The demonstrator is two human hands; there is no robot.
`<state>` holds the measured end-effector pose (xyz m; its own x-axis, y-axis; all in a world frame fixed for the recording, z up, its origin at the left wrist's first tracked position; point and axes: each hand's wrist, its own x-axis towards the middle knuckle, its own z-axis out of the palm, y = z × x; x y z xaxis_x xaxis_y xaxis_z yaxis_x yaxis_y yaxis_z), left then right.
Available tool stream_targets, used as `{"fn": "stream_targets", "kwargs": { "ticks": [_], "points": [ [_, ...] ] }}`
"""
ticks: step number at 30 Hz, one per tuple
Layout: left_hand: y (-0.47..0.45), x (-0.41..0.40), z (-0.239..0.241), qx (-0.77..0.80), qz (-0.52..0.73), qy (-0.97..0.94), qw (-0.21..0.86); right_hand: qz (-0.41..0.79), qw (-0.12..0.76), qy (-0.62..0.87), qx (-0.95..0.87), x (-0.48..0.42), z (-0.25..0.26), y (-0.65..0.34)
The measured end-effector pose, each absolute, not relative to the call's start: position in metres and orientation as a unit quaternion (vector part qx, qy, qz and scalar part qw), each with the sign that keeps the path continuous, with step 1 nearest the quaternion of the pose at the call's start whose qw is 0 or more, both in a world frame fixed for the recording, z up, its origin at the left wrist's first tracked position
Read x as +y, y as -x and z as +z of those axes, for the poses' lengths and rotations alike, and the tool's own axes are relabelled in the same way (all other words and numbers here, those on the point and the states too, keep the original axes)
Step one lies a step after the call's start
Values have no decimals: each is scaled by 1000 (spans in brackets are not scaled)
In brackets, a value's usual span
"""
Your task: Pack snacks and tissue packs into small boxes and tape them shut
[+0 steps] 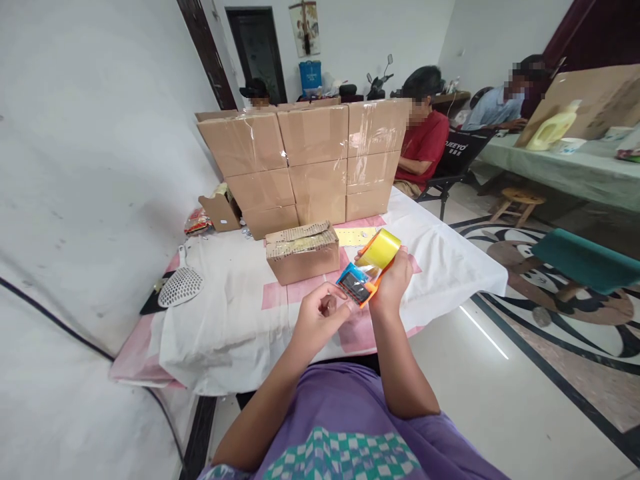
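My right hand is wrapped round the orange frame of a tape dispenser, which carries a roll of yellow tape and has a blue part near its front. At the dispenser's front edge, the index finger and thumb of my left hand close in a pinch; whether a tape end lies between them is too small to tell. Just beyond my hands, a small cardboard box stands on the table, with printed, yellowish material showing along its top.
Behind the small box rises a stack of taped cardboard boxes on the cloth-covered table. A white slotted scoop lies at the left. A person in red sits beyond, and a green-topped bench stands right.
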<state>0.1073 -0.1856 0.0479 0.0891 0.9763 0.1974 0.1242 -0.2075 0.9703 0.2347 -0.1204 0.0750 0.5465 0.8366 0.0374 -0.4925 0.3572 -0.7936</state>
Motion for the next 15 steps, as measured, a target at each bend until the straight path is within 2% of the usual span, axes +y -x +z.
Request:
{"fn": "stream_targets", "kwargs": {
  "ticks": [5,8,11,15],
  "points": [
    [-110,-176,35,485,497,-597,401,436,786,371,-234,-120,74,-237],
    [-109,-170,30,470,469,-584,468,452,781,358,-239,-123,78,-236],
    [-101,-169,34,436,459,-571,523,414,803,361,-230,-118,75,-240],
    [-89,-169,39,413,472,-568,532,310,822,397,-266,-85,46,-257]
  ]
}}
